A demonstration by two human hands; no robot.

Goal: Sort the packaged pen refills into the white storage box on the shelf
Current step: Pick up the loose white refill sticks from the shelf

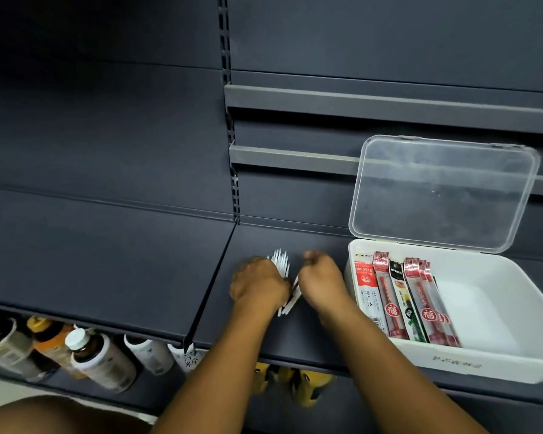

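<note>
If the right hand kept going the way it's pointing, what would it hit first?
Probably the white refill packs fanned in the left hand; beyond them, only the shelf's dark back panel. Blur makes depth unclear.

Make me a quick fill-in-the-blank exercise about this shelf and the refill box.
1. The white storage box's clear lid is ____.
2. The refill packs inside lie in its ____ half.
3. The left hand grips white refills over the dark ____, outside the box.
Missing: open; left; shelf.
</note>
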